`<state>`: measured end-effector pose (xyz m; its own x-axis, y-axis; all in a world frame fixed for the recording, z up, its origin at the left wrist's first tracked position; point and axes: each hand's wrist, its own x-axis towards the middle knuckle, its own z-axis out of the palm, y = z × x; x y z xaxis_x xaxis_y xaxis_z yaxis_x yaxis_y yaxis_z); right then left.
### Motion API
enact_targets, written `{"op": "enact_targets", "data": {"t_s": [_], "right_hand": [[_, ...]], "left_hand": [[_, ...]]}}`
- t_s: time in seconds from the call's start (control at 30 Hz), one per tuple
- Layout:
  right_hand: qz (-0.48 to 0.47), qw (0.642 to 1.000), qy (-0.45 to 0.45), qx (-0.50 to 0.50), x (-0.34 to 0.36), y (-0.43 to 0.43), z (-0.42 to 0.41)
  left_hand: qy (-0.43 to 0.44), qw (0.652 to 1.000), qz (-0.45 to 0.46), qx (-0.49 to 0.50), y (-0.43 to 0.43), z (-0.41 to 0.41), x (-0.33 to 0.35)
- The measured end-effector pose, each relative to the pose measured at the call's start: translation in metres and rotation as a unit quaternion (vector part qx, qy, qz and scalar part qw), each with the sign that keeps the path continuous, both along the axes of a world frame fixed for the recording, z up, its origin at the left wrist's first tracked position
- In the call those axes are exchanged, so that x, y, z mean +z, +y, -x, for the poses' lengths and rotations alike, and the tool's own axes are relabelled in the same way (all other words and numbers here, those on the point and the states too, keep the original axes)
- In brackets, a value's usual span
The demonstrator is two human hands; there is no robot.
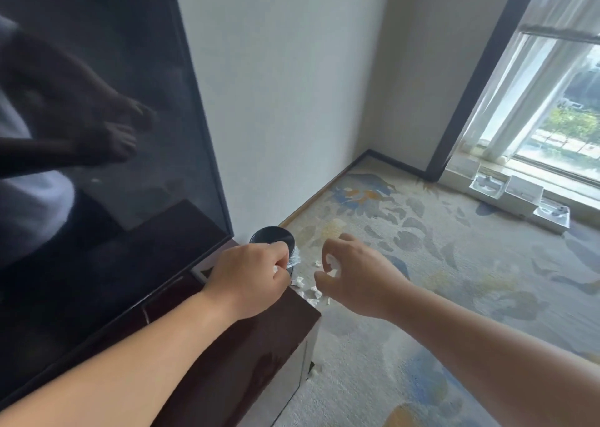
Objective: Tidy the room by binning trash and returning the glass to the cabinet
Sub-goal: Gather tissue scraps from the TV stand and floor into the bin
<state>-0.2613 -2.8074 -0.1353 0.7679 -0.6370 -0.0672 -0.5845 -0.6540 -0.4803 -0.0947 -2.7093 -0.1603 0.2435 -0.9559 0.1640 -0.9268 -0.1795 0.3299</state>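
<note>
Scraps of white paper (313,292) lie scattered on the far corner of the dark wooden bench (259,345), right at its edge, with a few more just past it toward the carpet (438,296). The left grip (251,277) is clenched round a crinkled clear wrapper (293,260), with a bit of white showing under the fingers, and hangs just beside the round black bin (272,235). The bin stands against the wall beyond the bench's corner. The right grip (357,277) hovers over the carpet beside the scraps, fingers curled, apparently holding a white piece (331,259) in the hollow of the hand. The glass is not in view, so it looks to be a step not yet reached. A television screen (97,118) stands on the bench close by the left forearm.

Likely risks from here:
- The bin's mouth is small and partly hidden behind the left grip, so a release made off-centre would drop the wrapper down the side.
- The scraps are light and sit on the edge, so a sweep of either wrist could brush them onto the patterned carpet, where pale pieces are hard to spot.
- A full hand reaching for more may shed what it already holds.
</note>
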Motion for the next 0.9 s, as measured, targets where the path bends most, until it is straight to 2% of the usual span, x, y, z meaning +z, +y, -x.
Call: {"op": "enact_targets", "data": {"t_s": [0.33,0.5,0.67,0.9], "right_hand": [[0.008,0.999,-0.033,0.005,0.007,-0.095,0.133],[-0.004,0.999,-0.046,-0.01,0.01,-0.133,0.175],[-0.021,0.998,-0.059,-0.001,0.003,-0.161,0.183],[-0.033,0.997,-0.062,0.02,-0.011,-0.198,0.151]], "left_hand": [[-0.007,1.0,0.014,-0.026,-0.1,0.135,0.003],[-0.012,0.999,0.018,-0.04,-0.139,0.173,0.0],[-0.017,0.999,0.014,-0.028,-0.162,0.183,-0.001],[-0.014,1.0,-0.006,-0.014,-0.195,0.157,-0.008]]}}
